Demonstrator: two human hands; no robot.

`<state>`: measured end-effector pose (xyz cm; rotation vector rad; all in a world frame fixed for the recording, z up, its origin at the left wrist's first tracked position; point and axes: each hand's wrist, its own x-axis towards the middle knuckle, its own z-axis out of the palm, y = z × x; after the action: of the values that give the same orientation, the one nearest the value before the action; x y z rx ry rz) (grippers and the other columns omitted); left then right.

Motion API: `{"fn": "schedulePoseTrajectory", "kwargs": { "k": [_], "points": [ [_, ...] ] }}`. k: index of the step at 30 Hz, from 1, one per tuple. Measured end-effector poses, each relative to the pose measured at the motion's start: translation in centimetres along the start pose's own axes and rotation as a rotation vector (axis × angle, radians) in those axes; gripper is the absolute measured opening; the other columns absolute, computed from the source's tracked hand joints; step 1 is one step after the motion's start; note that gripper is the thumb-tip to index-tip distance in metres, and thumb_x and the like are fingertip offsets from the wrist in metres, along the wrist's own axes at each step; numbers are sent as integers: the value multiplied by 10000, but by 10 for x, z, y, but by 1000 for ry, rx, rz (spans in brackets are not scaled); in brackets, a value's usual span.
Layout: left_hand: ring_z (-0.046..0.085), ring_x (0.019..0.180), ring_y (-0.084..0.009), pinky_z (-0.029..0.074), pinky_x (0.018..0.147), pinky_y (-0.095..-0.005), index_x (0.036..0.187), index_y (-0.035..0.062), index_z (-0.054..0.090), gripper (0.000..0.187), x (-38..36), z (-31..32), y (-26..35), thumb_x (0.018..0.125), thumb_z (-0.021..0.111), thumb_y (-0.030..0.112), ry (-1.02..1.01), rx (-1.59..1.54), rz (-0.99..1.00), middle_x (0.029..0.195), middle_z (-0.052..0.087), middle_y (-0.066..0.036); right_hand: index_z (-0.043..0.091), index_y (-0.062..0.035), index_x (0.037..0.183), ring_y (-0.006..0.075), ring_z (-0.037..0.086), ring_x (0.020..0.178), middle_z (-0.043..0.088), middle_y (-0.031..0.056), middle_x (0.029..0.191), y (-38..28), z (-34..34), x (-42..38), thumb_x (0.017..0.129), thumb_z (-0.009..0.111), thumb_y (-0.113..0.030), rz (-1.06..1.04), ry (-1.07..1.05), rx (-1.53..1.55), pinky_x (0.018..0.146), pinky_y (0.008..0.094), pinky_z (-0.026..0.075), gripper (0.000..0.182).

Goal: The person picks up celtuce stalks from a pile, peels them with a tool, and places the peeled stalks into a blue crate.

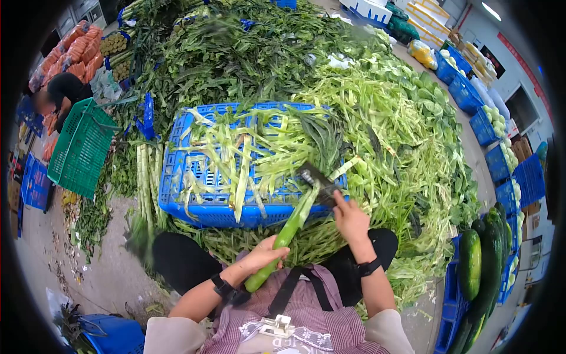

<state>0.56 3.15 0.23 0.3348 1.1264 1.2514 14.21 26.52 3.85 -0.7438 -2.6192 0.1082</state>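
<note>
A thick green stalk (pixel 284 236) slants up from my lap, and my left hand (pixel 264 255) is wrapped round its lower part. My right hand (pixel 352 221) grips a dark, wide-bladed tool (pixel 317 183) by its handle. The blade lies at the stalk's upper end, where the surface looks pale and partly peeled. Just beyond, an upturned blue crate (pixel 200 212) carries scattered pale green peelings (pixel 243 177). A leafy dark green top (pixel 324 138) rests at the crate's right side, close to the blade.
Heaped leaves and peelings (pixel 389 130) surround the crate behind and rightward. Whole stalks (pixel 147 177) stand left. A person (pixel 66 94) bends beside a green basket (pixel 84 147) at far left. Large green gourds (pixel 470 265) lie at right, near blue crates (pixel 466 94).
</note>
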Motion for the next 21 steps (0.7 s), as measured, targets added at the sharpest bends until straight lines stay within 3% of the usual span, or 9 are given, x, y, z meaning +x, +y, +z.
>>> {"fn": "schedulePoseTrajectory", "kwargs": {
  "k": [2,5,9,13,15,17,21],
  "points": [
    [538,557,-115,475,518,-249,1133,59,463,300,-3,2,4,906,587,209,56,184,68,802,533,-30,590,-224,1227,287,595,616,568,74,781,7,-6,7,825,634,-203,83,6,-13,525,378,484,405],
    [544,633,-106,481,548,-259,1168,53,461,315,-7,4,11,917,561,216,113,82,14,830,533,-36,588,-207,1231,287,592,611,570,76,772,-14,-14,-8,828,632,-193,103,-57,1,523,378,485,406],
    [543,741,-101,485,620,-261,1254,52,444,399,-6,-1,7,928,556,251,44,-205,-10,884,542,-28,603,-199,1201,253,581,582,523,69,734,-51,-15,-34,757,678,-179,-247,-163,133,527,356,491,451],
    [532,817,-95,467,693,-245,1299,61,461,462,-11,-3,1,911,608,264,-10,-151,25,948,559,-13,584,-192,1236,289,595,612,564,97,770,-13,-1,0,811,637,-175,59,-96,-5,536,381,494,428],
    [530,831,-93,456,705,-236,1295,57,480,469,-6,-12,-6,903,625,271,-36,-161,24,962,565,-10,576,-217,1237,305,594,563,571,105,760,13,0,12,844,607,-223,139,16,15,485,408,478,394],
    [540,823,-101,463,710,-252,1242,43,521,428,5,-22,-16,896,638,266,-33,-27,-94,966,577,-21,581,-220,1231,291,596,562,577,92,751,4,-8,6,834,614,-225,136,-2,-12,487,404,480,398],
    [546,802,-97,453,692,-252,1197,21,547,423,5,-16,-9,887,652,289,-35,36,-189,926,586,-22,595,-226,1214,277,584,545,532,77,703,-49,-22,-28,789,651,-215,-313,-226,75,488,387,480,429]
  ]
}}
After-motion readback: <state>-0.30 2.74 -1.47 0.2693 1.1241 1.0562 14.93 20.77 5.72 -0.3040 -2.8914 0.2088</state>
